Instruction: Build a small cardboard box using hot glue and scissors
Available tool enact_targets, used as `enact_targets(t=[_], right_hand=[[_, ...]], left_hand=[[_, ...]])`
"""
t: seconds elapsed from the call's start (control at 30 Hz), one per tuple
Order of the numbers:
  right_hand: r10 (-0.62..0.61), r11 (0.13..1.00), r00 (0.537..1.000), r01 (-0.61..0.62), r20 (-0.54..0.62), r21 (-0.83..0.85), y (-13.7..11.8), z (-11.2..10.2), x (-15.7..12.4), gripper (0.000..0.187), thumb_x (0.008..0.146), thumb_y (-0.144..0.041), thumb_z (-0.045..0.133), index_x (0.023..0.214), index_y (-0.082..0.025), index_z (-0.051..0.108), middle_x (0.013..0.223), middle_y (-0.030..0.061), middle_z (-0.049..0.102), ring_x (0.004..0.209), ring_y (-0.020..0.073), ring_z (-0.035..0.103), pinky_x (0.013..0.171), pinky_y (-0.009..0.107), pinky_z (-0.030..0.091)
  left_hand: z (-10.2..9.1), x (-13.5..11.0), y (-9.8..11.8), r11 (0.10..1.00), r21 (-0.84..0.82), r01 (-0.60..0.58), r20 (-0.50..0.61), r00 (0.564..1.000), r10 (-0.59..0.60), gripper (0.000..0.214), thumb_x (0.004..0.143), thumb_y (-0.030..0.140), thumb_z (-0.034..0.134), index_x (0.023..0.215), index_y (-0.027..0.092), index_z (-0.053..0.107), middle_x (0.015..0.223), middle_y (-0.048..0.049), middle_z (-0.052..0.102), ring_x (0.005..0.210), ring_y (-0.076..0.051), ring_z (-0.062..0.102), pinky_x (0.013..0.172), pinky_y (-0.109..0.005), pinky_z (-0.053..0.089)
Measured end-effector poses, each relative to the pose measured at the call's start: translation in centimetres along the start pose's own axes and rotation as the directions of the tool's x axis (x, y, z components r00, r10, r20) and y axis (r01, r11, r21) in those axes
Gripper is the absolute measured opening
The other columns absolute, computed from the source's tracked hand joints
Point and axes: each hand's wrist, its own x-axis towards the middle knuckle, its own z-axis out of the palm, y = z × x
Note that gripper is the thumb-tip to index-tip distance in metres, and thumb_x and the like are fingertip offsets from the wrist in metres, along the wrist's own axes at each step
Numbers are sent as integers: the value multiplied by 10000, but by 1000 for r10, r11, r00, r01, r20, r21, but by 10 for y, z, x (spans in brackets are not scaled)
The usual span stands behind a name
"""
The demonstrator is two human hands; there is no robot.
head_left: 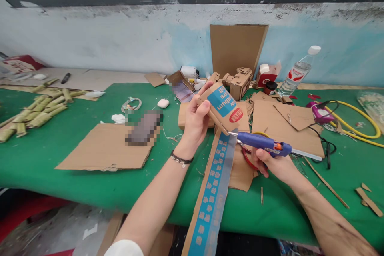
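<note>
My left hand (196, 118) grips a folded cardboard piece (220, 106) with a blue printed patch and a red oval, tilted above the table. A long cardboard strip (207, 208) with a blue printed band runs from beneath that piece down past the table's front edge; whether the two are joined I cannot tell. My right hand (276, 166) is closed around a blue hot glue gun (261, 142). Its metal nozzle points left, at the lower corner of the cardboard piece. A clear glue stick (309, 154) sticks out of the gun's back end. The trigger is hidden by my fingers.
Cardboard sheets (105, 148) lie on the green table (162, 190). A water bottle (297, 74) and a cardboard camera-like model (240, 82) stand at the back. Dark cable and a yellow cord (369, 116) are on the right, dried stalks (45, 108) on the left.
</note>
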Motion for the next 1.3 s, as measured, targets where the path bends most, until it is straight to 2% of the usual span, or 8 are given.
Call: enact_targets(t=[0.1,0.23,0.43,0.6,0.73,0.83,1.03,1.3], right_hand=[[-13,999,998,10,63,45,-5,0,1,660,976,-881,697,912,-225,730,607,-8,707,384,136,545,518,321,515],[-43,996,997,38,69,76,-4,-1,1,688,965,-923,666,985,-245,776,596,-14,697,406,159,565,552,350,545],[-73,989,997,68,37,128,-6,0,0,624,981,-897,685,1006,-277,751,1045,40,882,374,98,557,715,417,604],[-110,990,994,109,8,85,-10,2,0,562,1015,-856,677,979,-298,732,572,-40,713,465,197,635,696,406,567],[-117,990,993,118,-20,79,-11,3,2,568,1002,-849,700,932,-286,725,577,-48,716,417,171,594,676,391,572],[-156,985,987,158,-28,72,-10,4,3,547,1044,-799,686,894,-274,730,468,-54,632,438,185,614,680,374,576],[-143,981,989,148,-44,127,-4,5,5,609,998,-812,744,824,-230,691,482,-52,612,323,135,531,438,285,398],[-116,985,990,125,-77,121,-6,7,5,627,981,-823,749,783,-238,637,460,-69,550,305,119,485,385,266,326]], left_hand=[[0,0,0,1000,0,4,13,1000,-4,294,988,554,857,1024,280,757,1755,1,647,1576,-361,669,1333,-576,555],[0,-2,2,1000,4,19,21,1000,-19,310,986,576,856,1083,295,768,1767,1,633,1601,-370,646,1347,-591,539],[3,-2,5,999,-32,40,20,999,-39,359,932,578,906,978,263,741,1755,-18,642,1590,-403,648,1262,-579,622],[5,-3,5,999,-18,32,54,998,-31,373,948,586,895,946,262,709,1769,-3,624,1623,-396,615,1309,-609,576],[7,-4,5,999,-9,35,69,997,-35,377,925,588,917,1017,259,756,1766,-44,625,1617,-416,616,1295,-602,588],[7,-4,5,999,-14,35,84,996,-34,386,925,588,916,1045,248,775,1760,-71,629,1601,-428,631,1281,-590,598],[6,-3,4,999,-38,24,90,996,-21,368,920,556,928,957,234,754,1744,-66,650,1582,-409,654,1295,-553,582],[4,-2,1,999,-36,-1,102,995,5,380,905,557,944,879,235,745,1700,-53,686,1625,-431,604,1300,-579,557]])
